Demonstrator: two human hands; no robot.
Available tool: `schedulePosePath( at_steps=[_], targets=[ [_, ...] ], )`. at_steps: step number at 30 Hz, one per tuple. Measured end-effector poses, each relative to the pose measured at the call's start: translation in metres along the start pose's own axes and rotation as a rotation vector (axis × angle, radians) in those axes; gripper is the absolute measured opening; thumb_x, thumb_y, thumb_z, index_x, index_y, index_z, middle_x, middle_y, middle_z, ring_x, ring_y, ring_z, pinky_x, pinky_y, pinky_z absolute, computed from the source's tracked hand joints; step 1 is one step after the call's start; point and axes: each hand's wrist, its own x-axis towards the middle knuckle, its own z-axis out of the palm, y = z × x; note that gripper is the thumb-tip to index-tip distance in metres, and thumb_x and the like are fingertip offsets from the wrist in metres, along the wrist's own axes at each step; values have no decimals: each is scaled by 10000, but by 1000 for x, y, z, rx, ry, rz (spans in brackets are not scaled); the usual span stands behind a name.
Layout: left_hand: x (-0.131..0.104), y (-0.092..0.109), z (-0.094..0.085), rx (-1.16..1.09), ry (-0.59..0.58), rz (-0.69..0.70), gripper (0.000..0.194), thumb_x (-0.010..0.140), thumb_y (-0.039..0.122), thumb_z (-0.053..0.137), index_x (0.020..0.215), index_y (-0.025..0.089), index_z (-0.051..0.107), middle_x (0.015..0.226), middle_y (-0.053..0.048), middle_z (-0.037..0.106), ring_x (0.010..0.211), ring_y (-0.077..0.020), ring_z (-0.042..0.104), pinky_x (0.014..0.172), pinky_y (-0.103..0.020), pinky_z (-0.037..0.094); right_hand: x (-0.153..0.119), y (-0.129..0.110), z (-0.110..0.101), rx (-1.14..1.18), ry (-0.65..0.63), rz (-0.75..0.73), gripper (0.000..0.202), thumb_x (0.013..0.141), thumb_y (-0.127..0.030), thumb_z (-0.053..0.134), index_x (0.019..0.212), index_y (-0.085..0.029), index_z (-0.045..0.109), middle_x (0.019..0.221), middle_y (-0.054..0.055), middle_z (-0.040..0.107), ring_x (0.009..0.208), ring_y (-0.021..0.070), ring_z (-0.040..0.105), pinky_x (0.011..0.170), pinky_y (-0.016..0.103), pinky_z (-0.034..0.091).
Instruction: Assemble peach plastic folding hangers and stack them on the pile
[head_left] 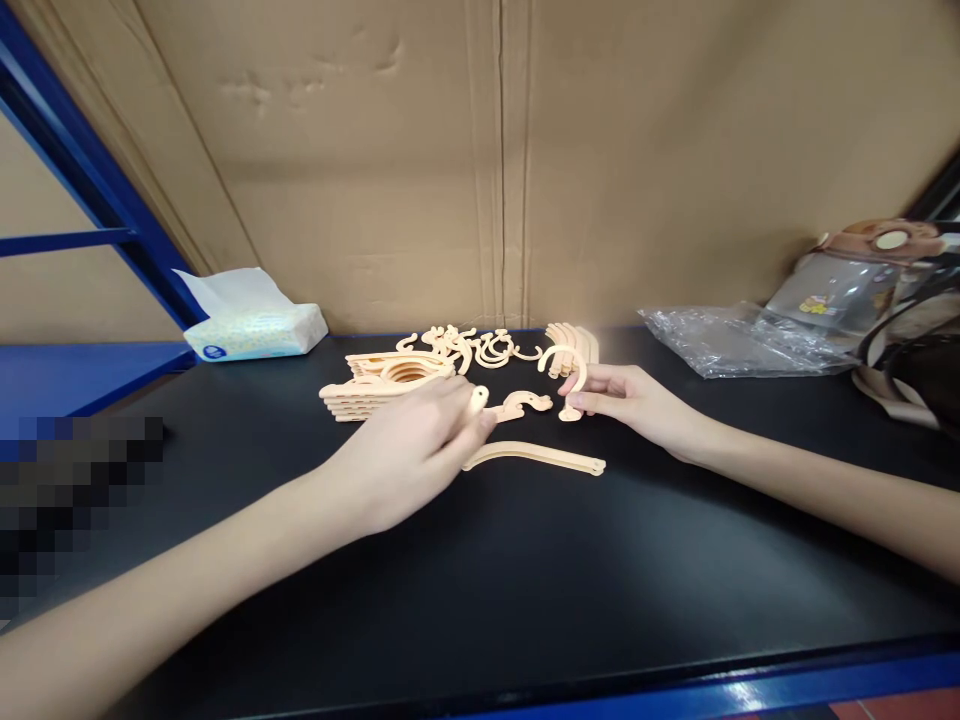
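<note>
My left hand (412, 440) pinches a cream plastic piece (516, 404) with a wavy end that points right; its rounded tip shows between thumb and fingers. Between the thumb and fingers of my right hand (626, 400) is a cream curved hook (577, 365), its arc opening to the left and its flat foot low. Just in front of both hands, a long curved arm piece (536, 456) lies on the black table (525, 580). Stacked cream pieces (352, 400) rest behind my left hand, which partly covers them.
Loose hooks (491, 348) and a row of curved strips (574, 340) lie at the back by the cardboard. A tissue pack (255, 325) stands back left; clear plastic bags (742, 340), a clear bottle (832, 285) and a dark bag (915, 370) are at right.
</note>
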Motion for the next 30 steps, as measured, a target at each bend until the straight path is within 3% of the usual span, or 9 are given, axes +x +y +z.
schedulePosePath(
  at_steps=[3, 8, 13, 18, 23, 30],
  targets=[
    [-5, -1, 11, 178, -21, 72, 284, 886, 418, 485, 731, 192, 408, 762, 6, 504, 674, -163, 471, 599, -294, 347, 0, -1, 0, 10, 29, 31, 389, 782, -348, 645, 1122, -178, 565, 845, 24, 662, 836, 179, 608, 863, 353, 438],
    [-4, -4, 25, 27, -46, 121, 198, 911, 249, 471, 738, 194, 391, 789, 26, 511, 692, -135, 485, 595, -257, 346, -1, -6, 1, 29, 44, 79, 614, 773, -317, 651, 1317, -187, 397, 790, 4, 655, 828, 188, 624, 910, 387, 426],
    [-4, 3, 25, -160, -65, 159, 294, 925, 370, 485, 735, 198, 341, 869, 20, 526, 760, -138, 490, 656, -260, 377, -1, -8, 2, 37, -21, 14, 561, 773, -306, 654, 1267, -181, 420, 769, -11, 626, 795, 177, 618, 930, 403, 417],
    [-5, 2, 19, 34, 6, 212, 255, 963, 282, 279, 751, 186, 384, 797, -16, 463, 735, -173, 431, 670, -314, 335, -2, -7, 2, 51, -46, -20, 541, 775, -285, 655, 1249, -187, 414, 766, -14, 623, 790, 176, 623, 935, 422, 409],
    [3, -8, 20, 133, 28, 258, 263, 882, 221, 348, 622, 176, 360, 644, -1, 437, 641, -159, 404, 604, -301, 275, -3, -8, 2, 111, -101, -6, 516, 786, -285, 663, 1216, -190, 395, 778, 17, 673, 762, 183, 647, 862, 402, 453],
    [5, -15, 29, 54, -27, 220, 222, 856, 220, 344, 642, 175, 387, 640, 4, 459, 605, -143, 427, 564, -278, 261, -3, -8, 2, 143, -96, 19, 480, 795, -298, 660, 1176, -186, 391, 779, 28, 692, 758, 185, 660, 790, 355, 482]
  ],
)
